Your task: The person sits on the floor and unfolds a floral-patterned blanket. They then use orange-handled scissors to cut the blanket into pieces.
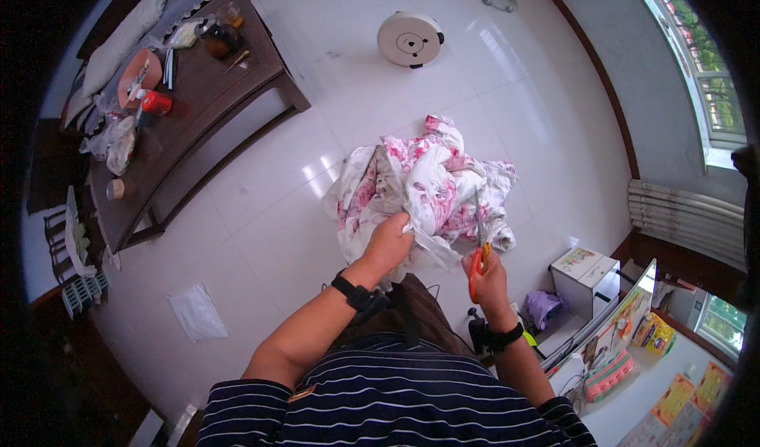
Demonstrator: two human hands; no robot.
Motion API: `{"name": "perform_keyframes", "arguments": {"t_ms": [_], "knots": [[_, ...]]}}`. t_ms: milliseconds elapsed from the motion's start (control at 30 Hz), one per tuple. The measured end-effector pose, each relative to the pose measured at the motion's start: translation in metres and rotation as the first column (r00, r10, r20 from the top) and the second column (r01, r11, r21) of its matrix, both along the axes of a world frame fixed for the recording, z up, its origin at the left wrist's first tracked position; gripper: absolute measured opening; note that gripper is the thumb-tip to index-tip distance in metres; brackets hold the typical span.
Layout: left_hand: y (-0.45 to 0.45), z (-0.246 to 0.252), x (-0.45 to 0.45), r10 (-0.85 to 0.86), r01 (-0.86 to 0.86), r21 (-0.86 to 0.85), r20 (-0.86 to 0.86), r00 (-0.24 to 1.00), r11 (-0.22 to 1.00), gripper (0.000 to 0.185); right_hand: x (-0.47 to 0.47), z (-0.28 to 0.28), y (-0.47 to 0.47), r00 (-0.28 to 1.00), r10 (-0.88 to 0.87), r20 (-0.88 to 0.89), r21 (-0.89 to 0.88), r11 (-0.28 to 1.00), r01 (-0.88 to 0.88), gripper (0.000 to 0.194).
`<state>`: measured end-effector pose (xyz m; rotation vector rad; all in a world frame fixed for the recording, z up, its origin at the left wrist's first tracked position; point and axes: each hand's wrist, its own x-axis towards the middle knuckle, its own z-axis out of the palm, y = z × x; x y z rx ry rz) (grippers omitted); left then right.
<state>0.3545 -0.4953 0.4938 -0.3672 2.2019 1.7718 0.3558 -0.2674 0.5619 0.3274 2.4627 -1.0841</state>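
A bunched heap of white fabric with pink and grey flowers [436, 189] lies before me on the tiled floor. My left hand [389, 240] grips a white edge of that fabric, and a pale strip [436, 250] stretches from it towards the right. Scissors with orange and yellow handles [477, 269] are in my right hand [494, 284]. Their blades point away from me over the fabric's right side. Whether the blades touch the cloth, I cannot tell.
To the left stands a dark wooden table [196, 132] with a red bottle [157, 102], a pink container [140, 76] and plastic bags. A round stool [411, 39] is ahead. A white pouch [198, 312] lies left. At right are a white box [585, 278] and a white desk [641, 382].
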Motion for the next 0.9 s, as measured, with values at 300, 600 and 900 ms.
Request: {"name": "perform_keyframes", "arguments": {"t_ms": [300, 600, 900], "knots": [[0.007, 0.008, 0.001, 0.02, -0.018, 0.035, -0.058, 0.998, 0.999, 0.023, 0.036, 0.039, -0.024, 0.86, 0.388, 0.332, -0.463, 0.861, -0.21, 0.042], [0.004, 0.001, -0.001, -0.035, 0.033, -0.03, -0.051, 0.998, 0.999, 0.021, 0.053, 0.025, -0.012, 0.816, 0.407, 0.411, -0.454, 0.867, -0.205, 0.056], [0.003, 0.007, 0.003, -0.033, 0.033, 0.011, -0.062, 0.998, 0.999, 0.023, 0.05, 0.019, -0.014, 0.809, 0.428, 0.403, -0.436, 0.867, -0.241, 0.058]]}}
